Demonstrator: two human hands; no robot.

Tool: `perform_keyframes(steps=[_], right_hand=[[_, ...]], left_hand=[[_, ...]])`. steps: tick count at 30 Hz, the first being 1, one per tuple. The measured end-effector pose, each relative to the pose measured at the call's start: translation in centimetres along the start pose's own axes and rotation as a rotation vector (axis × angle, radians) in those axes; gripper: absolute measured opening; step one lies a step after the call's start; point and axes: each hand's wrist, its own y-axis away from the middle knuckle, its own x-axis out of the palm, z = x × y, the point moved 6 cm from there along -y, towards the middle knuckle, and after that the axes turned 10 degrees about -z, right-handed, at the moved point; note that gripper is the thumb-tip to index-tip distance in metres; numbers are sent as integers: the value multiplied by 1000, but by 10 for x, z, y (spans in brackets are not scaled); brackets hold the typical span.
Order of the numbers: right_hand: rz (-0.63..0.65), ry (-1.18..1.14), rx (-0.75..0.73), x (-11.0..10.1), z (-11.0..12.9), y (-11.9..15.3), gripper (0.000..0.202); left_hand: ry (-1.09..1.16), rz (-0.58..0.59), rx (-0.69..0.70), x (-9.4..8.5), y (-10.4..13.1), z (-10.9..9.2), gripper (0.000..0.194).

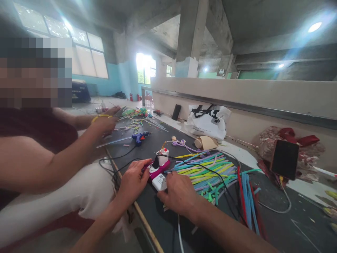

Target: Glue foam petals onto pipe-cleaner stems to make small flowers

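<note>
A magenta-and-white power strip (pixel 166 166) lies on the dark tabletop, with a black plug (pixel 156 161) and a white charger (pixel 163 153) in it. My left hand (pixel 134 178) grips its left side, index finger stretched along the edge and thumb against the side. Closed at the near end, my right hand (pixel 181 193) holds the strip beside a white block with a printed label (pixel 159 182). Whether that block is a separate adapter or part of the strip I cannot tell. Right of my right hand lie many coloured pipe cleaners (pixel 205 170).
At left, a co-worker's hand (pixel 105 123) holds yellow-handled scissors (pixel 101 116). A blue glue gun (pixel 139 137) lies beyond the strip. Black cables (pixel 210 168) cross the pipe cleaners. A white bag (pixel 206 123), a paper roll (pixel 205 143) and a charging phone (pixel 284 160) stand along the back.
</note>
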Motion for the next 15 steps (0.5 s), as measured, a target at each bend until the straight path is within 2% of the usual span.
perform_keyframes(steps=[11, 13, 15], right_hand=[[-9, -14, -40, 0, 2, -3, 33], [-10, -10, -68, -8, 6, -1, 39], [-16, -5, -106, -24, 9, 6, 47]], left_hand=[[-22, 11, -17, 3, -2, 3, 30], [-12, 17, 1, 0, -2, 5, 31], [8, 16, 24, -9, 4, 6, 33]])
